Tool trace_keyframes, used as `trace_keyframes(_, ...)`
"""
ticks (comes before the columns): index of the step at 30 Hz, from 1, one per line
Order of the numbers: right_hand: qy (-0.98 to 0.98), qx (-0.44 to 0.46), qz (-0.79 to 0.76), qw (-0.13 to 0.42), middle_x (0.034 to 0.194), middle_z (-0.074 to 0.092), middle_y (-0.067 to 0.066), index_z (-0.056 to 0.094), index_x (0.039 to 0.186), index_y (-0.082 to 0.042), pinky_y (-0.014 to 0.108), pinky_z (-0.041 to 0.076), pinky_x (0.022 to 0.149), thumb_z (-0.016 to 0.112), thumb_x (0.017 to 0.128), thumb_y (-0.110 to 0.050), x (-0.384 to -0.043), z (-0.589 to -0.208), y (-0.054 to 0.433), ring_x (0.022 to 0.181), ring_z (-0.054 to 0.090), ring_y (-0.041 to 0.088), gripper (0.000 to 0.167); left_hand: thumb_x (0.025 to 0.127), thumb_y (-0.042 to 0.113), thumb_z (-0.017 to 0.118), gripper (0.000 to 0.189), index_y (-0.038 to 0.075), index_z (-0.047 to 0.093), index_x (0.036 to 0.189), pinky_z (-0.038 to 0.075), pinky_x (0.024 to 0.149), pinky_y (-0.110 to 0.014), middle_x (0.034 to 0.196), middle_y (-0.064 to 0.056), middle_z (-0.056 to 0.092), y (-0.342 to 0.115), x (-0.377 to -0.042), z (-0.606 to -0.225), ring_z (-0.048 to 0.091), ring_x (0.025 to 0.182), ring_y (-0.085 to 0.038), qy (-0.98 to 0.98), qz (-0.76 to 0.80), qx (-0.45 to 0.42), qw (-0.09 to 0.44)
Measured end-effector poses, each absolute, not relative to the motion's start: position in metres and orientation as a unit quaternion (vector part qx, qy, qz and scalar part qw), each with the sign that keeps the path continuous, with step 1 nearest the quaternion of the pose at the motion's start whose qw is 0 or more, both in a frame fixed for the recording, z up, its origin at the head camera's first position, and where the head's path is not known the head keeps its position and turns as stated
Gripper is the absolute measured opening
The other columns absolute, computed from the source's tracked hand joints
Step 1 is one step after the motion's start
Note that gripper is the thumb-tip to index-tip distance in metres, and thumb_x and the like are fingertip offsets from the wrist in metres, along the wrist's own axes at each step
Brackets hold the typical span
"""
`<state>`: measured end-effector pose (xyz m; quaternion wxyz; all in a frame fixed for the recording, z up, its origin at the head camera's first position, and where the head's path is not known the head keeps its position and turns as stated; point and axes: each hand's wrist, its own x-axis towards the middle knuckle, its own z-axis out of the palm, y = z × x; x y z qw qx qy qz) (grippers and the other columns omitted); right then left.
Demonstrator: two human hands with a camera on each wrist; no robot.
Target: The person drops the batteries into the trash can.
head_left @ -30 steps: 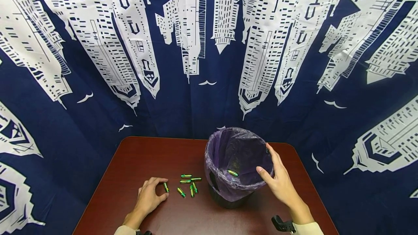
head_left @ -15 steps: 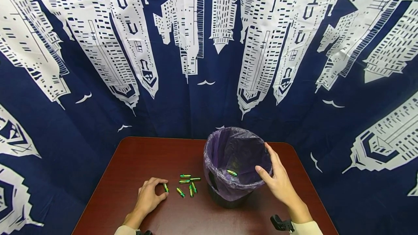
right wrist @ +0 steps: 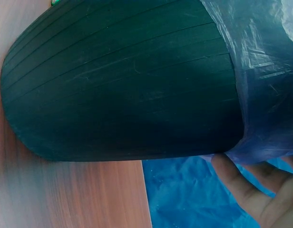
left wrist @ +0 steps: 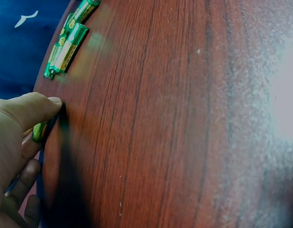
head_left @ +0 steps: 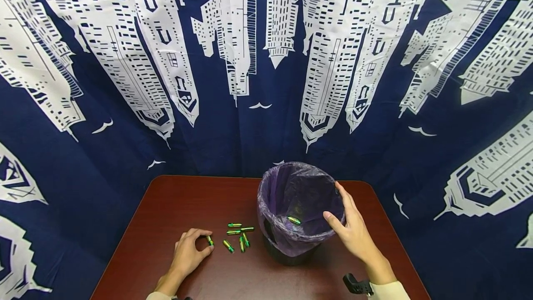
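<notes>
Left fingers (head_left: 203,233) — pinching a green battery (head_left: 210,240) | right fingers (head_left: 346,198) — gripping the lined bin's rim (head_left: 278,230) | loose batteries (head_left: 228,246) between

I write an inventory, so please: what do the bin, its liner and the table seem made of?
Bin: probably plastic, smooth, low sheen, finely lined. Liner: likely thin plastic film, shiny, crinkled. Table: wood or printed laminate, glossy; grain and glare show.

Glossy reddish-brown wood-grain table (head_left: 191,203), six loose green-and-yellow cylindrical batteries (head_left: 235,232) clustered on it, dark green purple-lined wastebasket (head_left: 287,257) standing just right of them
</notes>
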<state>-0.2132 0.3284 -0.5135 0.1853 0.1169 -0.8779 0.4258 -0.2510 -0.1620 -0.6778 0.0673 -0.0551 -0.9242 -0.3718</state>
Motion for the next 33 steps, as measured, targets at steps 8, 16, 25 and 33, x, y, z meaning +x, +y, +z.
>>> trace_keyframes(8,-0.877,0.115,0.428,0.186,0.188,0.034,0.026,0.029,0.184,-0.008,0.093,0.029,0.127,0.078,0.105,-0.022,-0.2131,-0.5163,0.3293,0.171,0.034,0.057,0.093,0.090,0.017,0.101,0.042,0.018,0.084,0.129,0.050,0.113,-0.071,0.141,-0.009,0.078,-0.1617,-0.2464,-0.6771,0.068,0.137,-0.043,-0.921,-0.385,-0.047,0.044)
trace_keyframes(16,-0.878,0.114,0.427,0.185,0.189,0.033,0.024,0.028,0.185,-0.010,0.091,0.030,0.128,0.077,0.107,-0.022,-0.2134,-0.5154,0.3286,0.170,0.035,0.056,0.093,0.090,0.017,0.101,0.042,0.017,0.084,0.129,0.050,0.114,-0.073,0.139,-0.009,0.078,-0.1612,-0.2452,-0.6754,0.068,0.138,-0.044,-0.917,-0.394,-0.044,0.041)
trace_keyframes(25,-0.876,0.112,0.431,0.184,0.189,0.032,0.025,0.028,0.185,-0.011,0.092,0.029,0.127,0.077,0.106,-0.021,-0.2137,-0.5183,0.3295,0.172,0.033,0.057,0.094,0.091,0.018,0.101,0.041,0.016,0.084,0.129,0.049,0.115,-0.076,0.137,-0.009,0.077,-0.1608,-0.2432,-0.6730,0.068,0.139,-0.046,-0.915,-0.400,-0.048,0.038)
trace_keyframes(33,-0.875,0.114,0.435,0.180,0.189,0.031,0.028,0.027,0.185,-0.008,0.095,0.028,0.127,0.077,0.106,-0.021,-0.2154,-0.5189,0.3302,0.172,0.031,0.059,0.094,0.092,0.018,0.101,0.040,0.018,0.085,0.128,0.048,0.119,-0.077,0.136,-0.007,0.078,-0.1605,-0.2430,-0.6714,0.069,0.138,-0.044,-0.915,-0.399,-0.047,0.043)
